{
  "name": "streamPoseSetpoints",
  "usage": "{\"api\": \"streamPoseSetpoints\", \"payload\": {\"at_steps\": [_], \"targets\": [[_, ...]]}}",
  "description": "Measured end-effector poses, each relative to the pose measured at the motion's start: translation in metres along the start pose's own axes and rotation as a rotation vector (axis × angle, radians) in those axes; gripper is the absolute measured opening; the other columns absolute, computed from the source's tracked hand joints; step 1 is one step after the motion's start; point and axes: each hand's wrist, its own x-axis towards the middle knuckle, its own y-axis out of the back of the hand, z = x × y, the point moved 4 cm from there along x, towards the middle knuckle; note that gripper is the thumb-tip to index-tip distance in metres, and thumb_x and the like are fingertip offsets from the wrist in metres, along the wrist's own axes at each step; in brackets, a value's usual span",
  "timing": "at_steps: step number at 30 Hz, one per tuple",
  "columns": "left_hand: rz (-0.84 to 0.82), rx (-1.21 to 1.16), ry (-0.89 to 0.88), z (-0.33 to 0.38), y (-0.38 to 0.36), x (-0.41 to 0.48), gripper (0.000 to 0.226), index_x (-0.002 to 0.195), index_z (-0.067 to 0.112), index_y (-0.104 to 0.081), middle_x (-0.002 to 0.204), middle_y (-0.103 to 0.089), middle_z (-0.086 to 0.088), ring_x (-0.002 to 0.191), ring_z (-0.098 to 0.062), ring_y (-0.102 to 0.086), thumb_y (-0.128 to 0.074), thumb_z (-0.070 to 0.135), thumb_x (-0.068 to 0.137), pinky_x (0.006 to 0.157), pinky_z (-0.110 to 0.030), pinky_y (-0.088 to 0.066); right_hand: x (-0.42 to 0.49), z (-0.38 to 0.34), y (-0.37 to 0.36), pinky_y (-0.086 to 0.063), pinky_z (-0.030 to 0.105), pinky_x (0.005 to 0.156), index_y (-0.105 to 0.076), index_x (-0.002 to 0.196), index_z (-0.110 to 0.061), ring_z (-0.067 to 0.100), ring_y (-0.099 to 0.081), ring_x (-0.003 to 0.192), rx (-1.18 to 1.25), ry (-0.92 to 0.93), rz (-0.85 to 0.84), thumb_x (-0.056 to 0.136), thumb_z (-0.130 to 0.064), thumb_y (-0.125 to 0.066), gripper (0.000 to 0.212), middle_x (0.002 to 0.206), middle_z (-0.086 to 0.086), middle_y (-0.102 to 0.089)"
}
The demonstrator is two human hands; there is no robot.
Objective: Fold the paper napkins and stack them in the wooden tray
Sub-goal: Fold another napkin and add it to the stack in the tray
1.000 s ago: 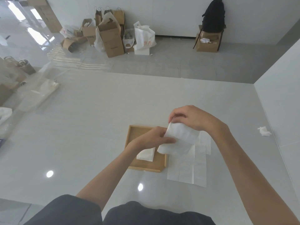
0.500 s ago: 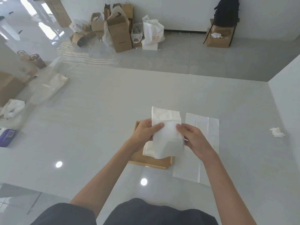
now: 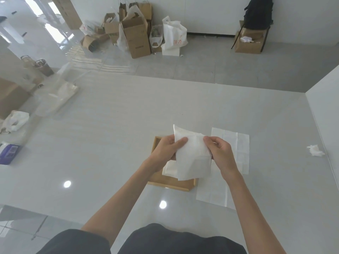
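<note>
Fingers (image 3: 180, 141) of the left hand (image 3: 166, 151) pinch the left edge of 1 folded napkin (image 3: 192, 156), thumb on the front, the rest behind. Right hand (image 3: 221, 153) does the same on the right edge w/ thumb tip at the upper corner. So 2 hands, both closed on the same napkin, held up off the bench (image 3: 128, 125), roughly upright, its lower part hanging in front of the tray (image 3: 170, 183).

Tray: 1, wooden, flat on the bench directly under the hands. Inside it, 1 folded white piece (image 3: 169, 167) shows at the left of the held napkin; whether more lie under it, can't tell.

Just right of the tray, 1 unfolded sheet (image 3: 233, 162) lies flat on the bench, crease lines visible, partly hidden by the right forearm. Its left edge sits right beside the tray; touching or not, can't tell.

Further right, near the bench edge, 1 crumpled wad (image 3: 315, 150) of white paper, well apart from the rest.

Napkin count: 1 in hand, at least 1 in tray, 1 flat, 1 crumpled.

Beyond the bench, on the floor: several cardboard boxes (image 3: 136, 37) and bags by the far wall, 1 more box (image 3: 249, 43) at right w/ a dark backpack (image 3: 258, 12) on top.
</note>
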Motion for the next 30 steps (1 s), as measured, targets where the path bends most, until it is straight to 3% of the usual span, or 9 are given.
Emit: {"api": "streamPoseSetpoints", "payload": {"at_steps": [4,6,9,13,18,22,26,30], "targets": [[0.013,-0.056,0.017,0.000,-0.002,-0.002,0.031,0.104,0.015,-0.069,0.085,-0.074,0.007,0.079,-0.013,-0.070,-0.048,0.037,0.106,0.068,-0.027,-0.056,-0.001,0.000,-0.002,-0.049,0.037,0.072,-0.069,0.096,-0.012,0.017,-0.057,0.075,0.009,0.022,-0.031,0.098,-0.044,-0.060,0.033,0.078,0.000,-0.063],[0.004,-0.106,0.010,-0.002,-0.001,0.000,0.033,0.109,0.011,-0.070,0.097,-0.076,0.002,0.091,-0.020,-0.071,-0.048,0.036,0.106,0.077,-0.031,-0.058,-0.002,-0.001,-0.003,-0.052,0.031,0.077,-0.068,0.109,-0.019,0.012,-0.065,0.083,0.038,0.037,-0.043,0.097,-0.040,-0.064,0.024,0.087,-0.006,-0.072],[-0.031,-0.197,-0.013,-0.003,-0.002,0.002,0.046,0.123,0.001,-0.066,0.122,-0.073,-0.013,0.115,-0.031,-0.068,-0.045,0.037,0.107,0.098,-0.042,-0.055,-0.003,-0.001,-0.003,-0.054,0.025,0.077,-0.061,0.119,-0.022,0.012,-0.069,0.084,-0.002,0.059,-0.085,0.094,-0.032,-0.070,0.029,0.083,-0.006,-0.072],[0.024,-0.196,0.011,-0.006,-0.001,0.001,0.044,0.118,0.001,-0.069,0.112,-0.076,-0.013,0.101,-0.027,-0.073,-0.048,0.038,0.106,0.080,-0.035,-0.059,-0.007,-0.001,-0.008,-0.058,0.027,0.070,-0.060,0.119,-0.021,0.009,-0.071,0.077,-0.022,0.038,-0.158,0.097,-0.035,-0.064,0.026,0.082,-0.004,-0.075],[-0.009,-0.096,0.024,-0.008,-0.001,-0.002,0.043,0.101,0.006,-0.074,0.100,-0.077,-0.008,0.090,-0.022,-0.074,-0.048,0.040,0.105,0.073,-0.029,-0.058,-0.001,-0.004,-0.006,-0.060,0.032,0.082,-0.066,0.117,-0.017,0.016,-0.071,0.092,0.092,0.030,-0.041,0.098,-0.034,-0.064,0.026,0.101,0.000,-0.075],[-0.046,-0.080,0.041,-0.011,0.001,-0.004,0.047,0.102,0.006,-0.074,0.104,-0.076,-0.010,0.094,-0.022,-0.073,-0.048,0.045,0.103,0.083,-0.034,-0.058,0.002,-0.005,-0.006,-0.060,0.040,0.081,-0.069,0.108,-0.008,0.019,-0.068,0.083,0.075,0.050,-0.027,0.097,-0.029,-0.066,0.024,0.094,0.011,-0.075],[-0.038,-0.094,0.044,-0.011,0.002,-0.005,0.049,0.103,0.007,-0.074,0.110,-0.075,-0.013,0.100,-0.027,-0.072,-0.050,0.050,0.099,0.090,-0.040,-0.056,0.001,-0.007,-0.006,-0.059,0.039,0.074,-0.069,0.101,-0.008,0.014,-0.065,0.074,0.061,0.072,-0.005,0.097,-0.030,-0.065,0.022,0.081,0.001,-0.071],[-0.036,-0.110,0.064,-0.014,0.004,-0.003,0.057,0.111,0.004,-0.073,0.126,-0.069,-0.021,0.120,-0.041,-0.064,-0.049,0.054,0.101,0.108,-0.058,-0.043,0.001,-0.008,-0.008,-0.057,0.035,0.072,-0.069,0.098,-0.012,0.011,-0.065,0.074,0.063,0.081,0.012,0.097,-0.030,-0.065,0.019,0.080,-0.002,-0.072]]}}
